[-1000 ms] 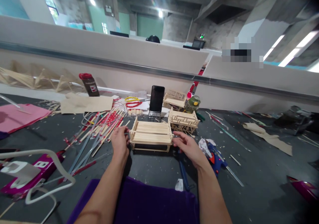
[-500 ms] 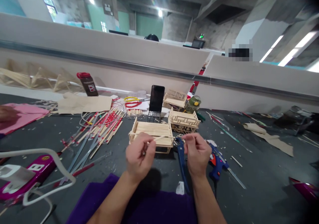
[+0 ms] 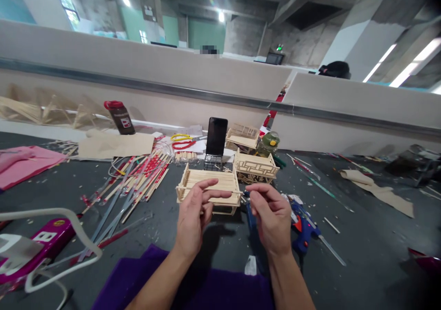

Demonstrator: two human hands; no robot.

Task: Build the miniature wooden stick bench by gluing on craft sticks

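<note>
A small bench-like model of pale wooden sticks (image 3: 206,177) stands on the dark table in front of me, with slatted top and end rails. My left hand (image 3: 195,213) is before its front side, index and middle fingers stretched out across it, and partly covers it. Just right of the model, my right hand (image 3: 272,213) has thumb and fingertips pinched together; whatever is between them is too small to make out. A blue-handled hand tool (image 3: 253,229) lies beside my right hand, partly hidden. To that hand's right rests a blue glue gun (image 3: 303,236).
Two similar stick models (image 3: 257,165) stand behind at right, near a green bottle (image 3: 269,142). A phone (image 3: 217,136) stands upright on a wire holder. Loose sticks (image 3: 151,172), scissors (image 3: 186,141) and a purple power strip (image 3: 44,241) with a white cable lie leftward.
Both hands left the model's ends and came together before its front. A thin stick showed in my left hand half a second ago; those fingers have since stretched out. Another person's hand at far left has gone.
</note>
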